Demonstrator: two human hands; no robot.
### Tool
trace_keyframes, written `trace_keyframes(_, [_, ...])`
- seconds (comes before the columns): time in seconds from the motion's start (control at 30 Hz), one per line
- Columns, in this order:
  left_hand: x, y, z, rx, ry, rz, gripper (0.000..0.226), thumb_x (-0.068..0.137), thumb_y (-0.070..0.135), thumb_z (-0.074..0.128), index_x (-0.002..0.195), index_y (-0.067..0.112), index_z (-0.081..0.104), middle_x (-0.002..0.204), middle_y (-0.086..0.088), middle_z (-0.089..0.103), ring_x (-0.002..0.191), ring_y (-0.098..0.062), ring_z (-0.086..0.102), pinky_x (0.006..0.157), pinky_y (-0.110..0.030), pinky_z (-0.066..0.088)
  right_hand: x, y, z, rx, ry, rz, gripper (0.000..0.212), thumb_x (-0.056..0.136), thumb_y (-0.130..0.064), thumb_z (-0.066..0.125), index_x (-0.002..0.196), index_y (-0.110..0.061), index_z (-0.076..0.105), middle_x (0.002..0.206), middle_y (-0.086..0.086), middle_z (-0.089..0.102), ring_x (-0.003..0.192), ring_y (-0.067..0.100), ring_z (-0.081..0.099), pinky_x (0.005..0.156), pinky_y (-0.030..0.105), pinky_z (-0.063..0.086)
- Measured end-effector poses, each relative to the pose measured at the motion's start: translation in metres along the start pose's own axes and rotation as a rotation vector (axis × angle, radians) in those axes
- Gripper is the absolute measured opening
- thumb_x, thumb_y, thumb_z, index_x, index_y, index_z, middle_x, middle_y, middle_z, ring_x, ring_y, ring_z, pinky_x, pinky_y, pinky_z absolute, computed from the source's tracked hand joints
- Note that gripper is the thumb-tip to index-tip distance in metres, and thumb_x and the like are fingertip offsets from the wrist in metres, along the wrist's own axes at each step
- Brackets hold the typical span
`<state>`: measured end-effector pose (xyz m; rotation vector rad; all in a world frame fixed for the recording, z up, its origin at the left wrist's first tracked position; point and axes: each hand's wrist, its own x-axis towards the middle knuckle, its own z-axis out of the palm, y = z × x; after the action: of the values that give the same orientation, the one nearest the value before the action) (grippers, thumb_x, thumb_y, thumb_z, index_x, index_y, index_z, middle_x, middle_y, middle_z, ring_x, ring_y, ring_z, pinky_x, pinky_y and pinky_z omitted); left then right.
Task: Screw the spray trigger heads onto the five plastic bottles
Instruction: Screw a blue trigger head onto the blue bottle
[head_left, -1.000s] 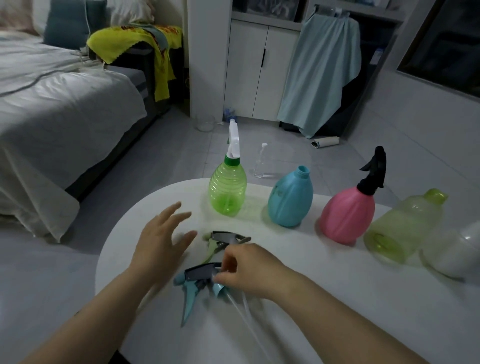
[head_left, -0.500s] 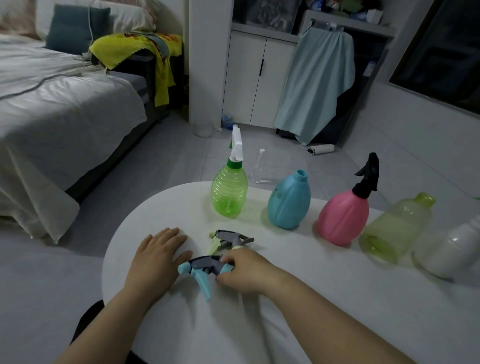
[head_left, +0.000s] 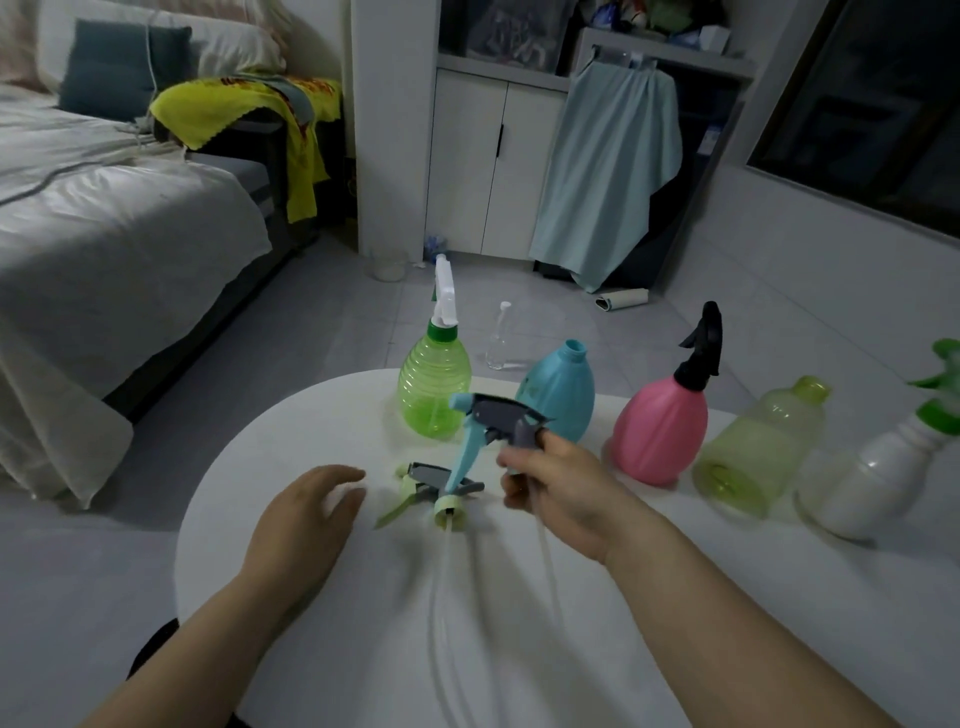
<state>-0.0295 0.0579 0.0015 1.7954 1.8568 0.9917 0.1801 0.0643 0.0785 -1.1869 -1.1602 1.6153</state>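
Right hand (head_left: 563, 491) pinches the blue trigger (head_left: 485, 423) clear of the bench (head_left: 311, 415); the uncapped blue bottle (head_left: 558, 400) stands upright just beyond it; left hand (head_left: 306, 514), fingers relaxed, holds nothing.

No writing, label or number is legible anywhere. The yellow cloth (head_left: 244, 104) carries an orange print, too blurred to read.

Dim, bluish light (edges bowed, hands blurred).

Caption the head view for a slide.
Right hand holds the blue trigger head above the white table, before the uncapped blue bottle; left hand open beside the green trigger head.
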Motion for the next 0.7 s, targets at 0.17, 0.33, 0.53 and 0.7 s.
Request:
trace_keyframes(0.17, [0.016,0.06,0.014,-0.214,0.042,0.15,0.019,0.08,0.011,0.06,0.098,0.012,0.065,0.104,-0.004,0.066,0.098,-0.023,0.057,0.08,-0.021,0.036,-0.004,-0.012,-0.025,0.124,0.12,-0.127,0.017,0.089,-0.007,0.041,0.08,-0.014,0.054,0.07,0.0,0.055,0.06,0.011,0.05,0.055,0.02,0.048])
trace_keyframes(0.33, [0.046,0.112,0.039,-0.289,-0.026,0.286,0.036,0.079,0.017,0.061,0.114,0.016,0.054,0.109,0.001,0.057,0.096,-0.007,0.047,0.078,-0.009,0.029,-0.009,-0.02,-0.06,0.034,0.225,-0.306,0.025,0.08,0.001,0.053,0.072,-0.021,0.061,0.054,-0.017,0.063,0.071,0.007,0.061,0.076,0.025,0.053])
trace_keyframes(0.53, [0.083,0.13,0.074,-0.201,-0.105,0.201,0.072,0.073,0.028,0.068,0.133,0.02,0.029,0.141,-0.004,0.035,0.127,-0.018,0.034,0.102,-0.027,0.028,-0.013,-0.025,-0.095,-0.08,0.498,-0.497,0.027,0.07,-0.007,0.066,0.06,-0.032,0.066,0.058,-0.021,0.066,0.061,-0.005,0.059,0.063,0.01,0.047])
trace_keyframes(0.7, [0.107,0.147,0.1,-0.212,-0.182,0.151,0.086,0.064,0.031,0.075,0.134,0.021,0.025,0.143,-0.006,0.032,0.129,-0.023,0.032,0.106,-0.037,0.029,-0.015,-0.029,-0.114,-0.134,0.594,-0.48,0.015,0.064,-0.015,0.072,0.068,-0.028,0.063,0.064,-0.016,0.068,0.067,0.0,0.06,0.067,0.018,0.046])
